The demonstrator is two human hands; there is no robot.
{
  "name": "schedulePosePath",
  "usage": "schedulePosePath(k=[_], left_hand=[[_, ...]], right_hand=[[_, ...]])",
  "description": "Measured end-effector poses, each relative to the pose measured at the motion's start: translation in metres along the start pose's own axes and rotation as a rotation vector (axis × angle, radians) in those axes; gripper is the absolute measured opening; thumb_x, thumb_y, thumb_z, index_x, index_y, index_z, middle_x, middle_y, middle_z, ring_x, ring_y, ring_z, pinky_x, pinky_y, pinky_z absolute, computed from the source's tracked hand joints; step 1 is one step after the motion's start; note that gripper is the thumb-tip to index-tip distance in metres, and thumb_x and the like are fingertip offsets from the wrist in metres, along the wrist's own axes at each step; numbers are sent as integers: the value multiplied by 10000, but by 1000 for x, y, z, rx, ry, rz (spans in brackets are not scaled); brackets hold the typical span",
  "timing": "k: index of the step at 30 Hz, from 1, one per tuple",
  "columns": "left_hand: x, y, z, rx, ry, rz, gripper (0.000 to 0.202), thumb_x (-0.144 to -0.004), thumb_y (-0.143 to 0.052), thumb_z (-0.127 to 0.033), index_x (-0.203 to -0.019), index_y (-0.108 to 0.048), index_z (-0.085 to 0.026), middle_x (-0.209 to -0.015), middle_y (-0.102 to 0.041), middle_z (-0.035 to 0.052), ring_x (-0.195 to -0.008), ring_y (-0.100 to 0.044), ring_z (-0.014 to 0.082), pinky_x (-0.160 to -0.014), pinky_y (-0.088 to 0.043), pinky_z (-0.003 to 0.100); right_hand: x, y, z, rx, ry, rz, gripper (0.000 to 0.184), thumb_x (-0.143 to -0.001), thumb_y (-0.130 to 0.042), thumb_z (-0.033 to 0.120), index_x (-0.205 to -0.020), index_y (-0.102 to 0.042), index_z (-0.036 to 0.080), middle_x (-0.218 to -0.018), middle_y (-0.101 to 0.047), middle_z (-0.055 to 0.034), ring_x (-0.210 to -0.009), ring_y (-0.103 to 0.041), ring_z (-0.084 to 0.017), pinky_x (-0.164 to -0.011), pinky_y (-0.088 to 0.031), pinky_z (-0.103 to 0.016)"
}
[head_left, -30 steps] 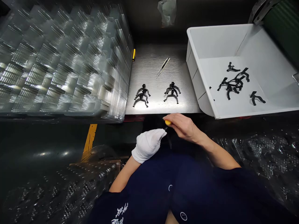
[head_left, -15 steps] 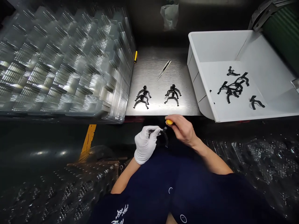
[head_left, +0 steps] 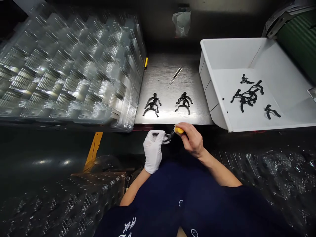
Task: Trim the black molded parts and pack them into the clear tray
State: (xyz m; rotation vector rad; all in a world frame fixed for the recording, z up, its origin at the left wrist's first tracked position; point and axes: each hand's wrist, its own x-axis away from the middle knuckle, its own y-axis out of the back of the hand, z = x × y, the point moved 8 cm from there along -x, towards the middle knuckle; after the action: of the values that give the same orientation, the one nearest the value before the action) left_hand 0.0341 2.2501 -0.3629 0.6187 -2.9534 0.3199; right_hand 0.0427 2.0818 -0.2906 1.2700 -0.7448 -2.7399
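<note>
My left hand point(head_left: 153, 149), in a white glove, is closed around a small black plastic part point(head_left: 158, 135) just below the front edge of the metal bench point(head_left: 163, 82). My bare right hand point(head_left: 191, 138) grips a yellow-handled tool point(head_left: 178, 130), and its dark tip touches the part. On the bench lie two small piles of the same curved black parts, the left pile point(head_left: 151, 104) and the right pile point(head_left: 183, 102). Tweezers point(head_left: 175, 76) lie farther back.
A tall stack of clear plastic trays point(head_left: 69, 65) fills the left. A white bin point(head_left: 222, 56) at the right holds several black parts point(head_left: 247, 93). A yellow pen point(head_left: 145, 62) lies by the stack. Crumpled plastic point(head_left: 181, 23) sits at the back. Clear trays point(head_left: 266, 171) lie low at the right.
My gloved left hand has turned upright, palm toward the tool, with the black part now showing in it. My right hand has shifted slightly. The view has tilted a little.
</note>
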Motion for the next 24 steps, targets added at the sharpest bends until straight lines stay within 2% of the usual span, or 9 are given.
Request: schedulePosePath(k=[2,7,10,12,15,17,19,22,24], left_hand=[[-1,-3,4,32,67,3,220,-803,-739,-343,-796,-635,-149,-706,-671,-1,-618,-680,122,-553,-566,209],[-1,-6,9,79,124,15,197,-769,-736,-309,-801,-637,-143,-722,-661,2,-618,-683,120,-571,-576,217],[-1,-3,10,32,92,18,224,-802,-733,-345,-817,-637,-143,-709,-674,4,-605,-689,129,-575,-582,229],[0,2,-1,-72,-49,17,225,-843,-725,-361,-832,-644,-151,-706,-691,2,-604,-687,126,-598,-587,237],[9,2,-27,-325,-361,59,169,-900,-705,-337,-894,-676,-171,-739,-729,0,-629,-703,125,-655,-590,247],[17,-2,-41,-468,-535,100,129,-929,-686,-309,-927,-681,-180,-772,-750,2,-655,-722,128,-672,-588,242],[24,-5,-51,-550,-658,122,101,-948,-666,-281,-937,-673,-181,-777,-757,1,-653,-731,126,-662,-586,229],[32,-9,-61,-646,-822,130,72,-961,-648,-248,-955,-667,-178,-804,-772,14,-660,-744,131,-657,-588,222],[36,-11,-64,-684,-903,134,57,-953,-658,-229,-975,-662,-176,-823,-779,21,-660,-748,133,-652,-590,217]], right_hand=[[1,0,-4,43,-58,-30,307,-961,-547,102,-1236,-623,216,-1054,-735,-101,-981,-716,-237,-879,-619,-413],[2,-4,7,1,48,-22,367,-930,-557,36,-1260,-608,188,-1064,-734,-123,-1009,-706,-244,-888,-612,-413],[0,0,-3,28,-69,-37,309,-942,-575,60,-1220,-628,184,-1041,-731,-119,-977,-709,-234,-876,-612,-401],[-2,1,-3,-30,-64,11,312,-953,-563,75,-1234,-622,198,-1064,-732,-107,-1002,-707,-229,-883,-614,-398],[-6,2,3,-49,-7,114,303,-975,-518,94,-1234,-630,203,-1074,-738,-101,-1015,-709,-232,-891,-617,-404],[-9,7,-1,-6,-62,114,284,-982,-519,115,-1221,-644,204,-1062,-739,-104,-992,-712,-232,-887,-616,-402],[-10,10,-1,-26,-85,109,294,-972,-542,114,-1232,-643,206,-1069,-736,-103,-999,-708,-231,-897,-611,-399],[-9,3,5,-117,17,186,336,-966,-530,93,-1269,-632,199,-1086,-738,-102,-1032,-704,-231,-918,-607,-399],[-9,2,0,-85,13,190,323,-976,-507,104,-1254,-644,195,-1075,-742,-107,-1020,-709,-236,-914,-609,-412]])
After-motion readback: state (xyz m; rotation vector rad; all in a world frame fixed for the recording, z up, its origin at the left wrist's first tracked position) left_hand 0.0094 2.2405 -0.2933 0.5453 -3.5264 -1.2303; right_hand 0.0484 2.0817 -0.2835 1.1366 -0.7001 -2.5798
